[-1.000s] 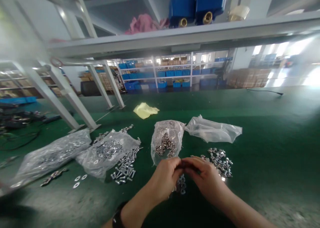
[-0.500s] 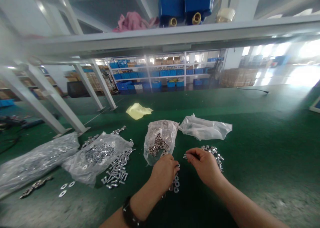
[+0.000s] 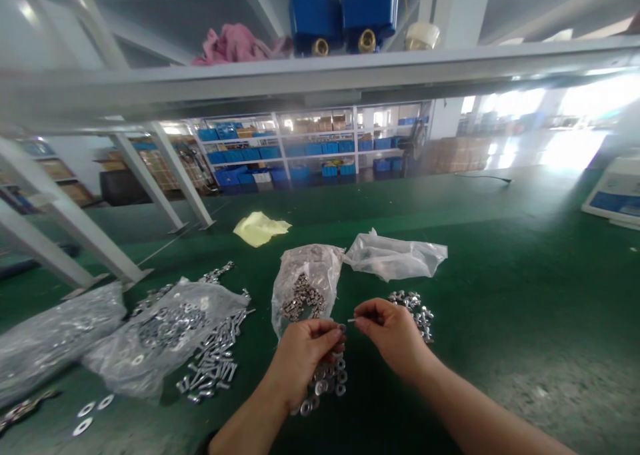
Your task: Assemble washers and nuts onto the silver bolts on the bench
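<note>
My left hand [image 3: 307,352] pinches a small metal washer [image 3: 343,328] between thumb and fingertips, above a loose group of flat washers [image 3: 341,377] on the green bench. Facing it, my right hand [image 3: 393,335] grips a small bolt [image 3: 351,320], its thin shank pointing left toward the washer with a narrow gap between them. Just beyond my right hand lies a pile of bolt-like metal parts [image 3: 424,316], partly covered by the hand. An open plastic bag of small metal fasteners [image 3: 305,295] rests behind my left hand.
Loose bolts [image 3: 215,365] and a plastic bag of washers [image 3: 170,328] lie to the left, with another filled bag [image 3: 60,342] farther out. A crumpled clear bag [image 3: 397,255] and yellow paper [image 3: 260,228] lie behind. A shelf [image 3: 320,75] crosses overhead; its metal legs [image 3: 183,175] stand left.
My left hand has risen from the washers, turned, and now shows a washer at its fingertips. My right hand's bolt is now closer to it. The view has shifted to the right.
</note>
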The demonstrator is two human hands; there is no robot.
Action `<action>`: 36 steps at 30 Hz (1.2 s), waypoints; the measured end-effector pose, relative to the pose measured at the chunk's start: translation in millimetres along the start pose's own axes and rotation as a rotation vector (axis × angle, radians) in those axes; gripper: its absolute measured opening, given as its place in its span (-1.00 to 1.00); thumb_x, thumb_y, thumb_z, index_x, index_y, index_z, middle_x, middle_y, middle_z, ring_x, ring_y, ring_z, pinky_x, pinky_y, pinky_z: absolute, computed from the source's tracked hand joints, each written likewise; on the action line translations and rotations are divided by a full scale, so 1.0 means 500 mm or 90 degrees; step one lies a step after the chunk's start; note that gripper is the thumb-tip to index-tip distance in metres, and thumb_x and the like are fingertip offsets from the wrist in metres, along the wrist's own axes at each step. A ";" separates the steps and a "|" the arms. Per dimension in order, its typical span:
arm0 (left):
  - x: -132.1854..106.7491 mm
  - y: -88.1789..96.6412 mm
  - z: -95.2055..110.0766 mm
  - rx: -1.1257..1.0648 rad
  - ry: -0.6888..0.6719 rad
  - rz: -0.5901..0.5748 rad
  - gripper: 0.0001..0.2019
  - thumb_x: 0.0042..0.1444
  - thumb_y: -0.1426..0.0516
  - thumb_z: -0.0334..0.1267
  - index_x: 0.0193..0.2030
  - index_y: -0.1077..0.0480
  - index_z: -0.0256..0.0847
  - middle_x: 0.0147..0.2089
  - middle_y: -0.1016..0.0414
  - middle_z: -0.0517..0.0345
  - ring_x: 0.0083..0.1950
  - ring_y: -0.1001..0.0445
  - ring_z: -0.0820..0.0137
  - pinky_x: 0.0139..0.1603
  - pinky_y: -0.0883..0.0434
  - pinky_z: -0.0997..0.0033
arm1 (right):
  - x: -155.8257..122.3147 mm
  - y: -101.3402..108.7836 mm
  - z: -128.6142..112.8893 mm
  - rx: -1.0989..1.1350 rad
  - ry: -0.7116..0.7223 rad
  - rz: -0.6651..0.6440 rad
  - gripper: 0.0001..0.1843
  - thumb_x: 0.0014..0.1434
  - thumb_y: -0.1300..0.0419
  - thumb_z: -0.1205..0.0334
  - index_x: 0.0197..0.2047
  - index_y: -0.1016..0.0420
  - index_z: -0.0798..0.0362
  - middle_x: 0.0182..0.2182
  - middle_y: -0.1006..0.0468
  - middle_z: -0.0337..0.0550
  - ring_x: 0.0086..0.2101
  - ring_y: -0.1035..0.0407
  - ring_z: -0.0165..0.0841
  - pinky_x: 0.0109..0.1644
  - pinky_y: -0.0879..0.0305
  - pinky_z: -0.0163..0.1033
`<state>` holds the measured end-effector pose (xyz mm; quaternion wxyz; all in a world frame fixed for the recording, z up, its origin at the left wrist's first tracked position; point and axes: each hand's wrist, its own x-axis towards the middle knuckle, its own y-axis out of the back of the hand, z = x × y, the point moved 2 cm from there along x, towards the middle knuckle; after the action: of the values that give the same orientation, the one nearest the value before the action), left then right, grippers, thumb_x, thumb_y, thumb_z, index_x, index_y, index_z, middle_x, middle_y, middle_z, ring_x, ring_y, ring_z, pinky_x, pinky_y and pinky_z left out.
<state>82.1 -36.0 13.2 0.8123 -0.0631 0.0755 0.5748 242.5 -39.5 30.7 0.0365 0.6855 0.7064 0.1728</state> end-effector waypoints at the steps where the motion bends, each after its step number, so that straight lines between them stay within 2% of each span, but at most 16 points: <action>1: -0.002 -0.001 0.000 -0.025 0.003 -0.005 -0.62 -0.05 -0.12 -0.09 -0.18 -0.34 -0.39 -0.24 -0.41 -0.06 -0.26 -0.39 0.40 -0.38 -0.27 0.54 | 0.000 -0.001 0.001 0.012 -0.006 -0.002 -0.80 0.01 -0.11 0.26 -0.26 -0.40 0.14 -0.36 -0.45 -0.17 -0.34 -0.34 -0.41 -0.24 -0.24 -0.32; 7: -0.006 -0.004 -0.002 -0.075 0.015 -0.010 -0.63 -0.06 -0.14 -0.11 -0.22 -0.35 -0.41 -0.26 -0.40 -0.10 -0.30 -0.39 0.42 -0.43 -0.26 0.57 | -0.003 -0.007 0.005 0.067 -0.036 -0.013 -0.78 0.00 -0.13 0.24 -0.25 -0.39 0.15 -0.35 -0.45 -0.15 -0.31 -0.33 -0.39 -0.22 -0.24 -0.32; 13: -0.004 -0.002 -0.004 -0.113 0.025 -0.015 -0.66 -0.07 -0.15 -0.14 -0.24 -0.35 -0.40 -0.26 -0.39 -0.09 -0.30 -0.39 0.43 -0.41 -0.27 0.56 | -0.006 -0.012 0.002 0.069 -0.037 -0.059 -0.80 -0.01 -0.13 0.26 -0.27 -0.40 0.15 -0.37 -0.45 -0.16 -0.33 -0.32 -0.40 -0.24 -0.24 -0.32; 17: -0.003 0.001 -0.006 -0.125 0.019 0.001 -0.66 -0.07 -0.16 -0.14 -0.24 -0.34 -0.40 -0.26 -0.40 -0.09 -0.30 -0.39 0.42 -0.41 -0.28 0.56 | -0.004 -0.004 -0.004 0.040 -0.034 0.000 -0.78 0.00 -0.13 0.23 -0.26 -0.40 0.14 -0.38 -0.45 -0.17 -0.35 -0.32 -0.41 -0.27 -0.23 -0.33; 22: -0.004 -0.001 -0.005 -0.135 -0.013 -0.004 -0.67 -0.06 -0.15 -0.16 -0.23 -0.35 -0.41 -0.24 -0.40 -0.10 -0.23 -0.39 0.35 -0.30 -0.33 0.47 | -0.012 -0.007 -0.020 -0.021 0.034 -0.024 -0.83 0.01 -0.12 0.24 -0.30 -0.41 0.11 -0.41 -0.44 -0.20 -0.38 -0.31 -0.42 -0.30 -0.23 -0.35; 27: -0.004 -0.005 -0.004 -0.165 -0.045 0.009 -0.73 -0.09 -0.18 -0.23 -0.28 -0.36 -0.40 -0.27 -0.40 -0.03 -0.26 -0.39 0.40 -0.17 -0.33 0.40 | -0.020 -0.013 -0.023 -0.079 0.065 -0.005 -0.88 0.01 -0.12 0.29 -0.33 -0.43 0.08 -0.42 -0.44 -0.22 -0.38 -0.31 -0.43 -0.30 -0.22 -0.35; 32: 0.000 0.000 -0.007 -0.146 -0.095 0.022 -0.77 -0.11 -0.19 -0.26 -0.33 -0.35 -0.38 -0.22 -0.38 -0.01 -0.28 -0.37 0.44 -0.22 -0.33 0.45 | -0.019 -0.013 -0.021 -0.032 0.048 -0.026 -0.85 0.01 -0.12 0.26 -0.31 -0.42 0.10 -0.41 -0.44 -0.19 -0.38 -0.31 -0.41 -0.28 -0.23 -0.34; 36: 0.002 0.001 -0.010 -0.099 -0.129 0.030 -0.76 -0.13 -0.20 -0.28 -0.31 -0.32 -0.35 -0.29 -0.38 0.06 -0.29 -0.35 0.46 -0.26 -0.31 0.50 | -0.023 -0.018 -0.023 0.015 0.024 -0.030 -0.84 0.01 -0.13 0.26 -0.31 -0.42 0.13 -0.41 -0.45 -0.17 -0.37 -0.32 -0.40 -0.29 -0.23 -0.34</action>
<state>82.0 -35.7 8.0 0.7947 -0.0655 -0.0501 0.6014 231.3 -52.9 36.8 0.0195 0.6659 0.7246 0.1764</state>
